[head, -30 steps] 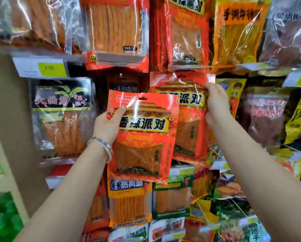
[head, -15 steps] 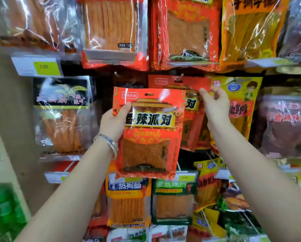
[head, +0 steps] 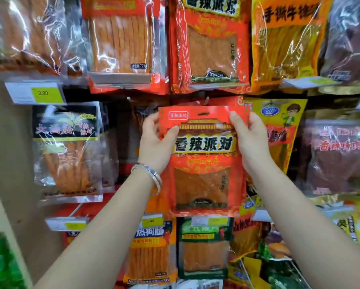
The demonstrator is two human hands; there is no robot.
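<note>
Red snack packet point(head: 204, 163) is up in front of the rack, middle row, between a black packet point(head: 66, 151) on the left and a yellow packet point(head: 279, 130) on the right. My left hand point(head: 154, 142) pinches its top left corner, and my right hand point(head: 250, 142) pinches the top right. Judged light and floppy, with glossy film that is probably slippery. Best hold: the flat sealed header, either side of the hang hole point(head: 204, 114).

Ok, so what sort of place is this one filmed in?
Most likely a shop's snack aisle: bagged snacks hang in rows, a yellow price tag reads 2.00, and the left hand and right hand hold a red snack packet up among them.
</note>
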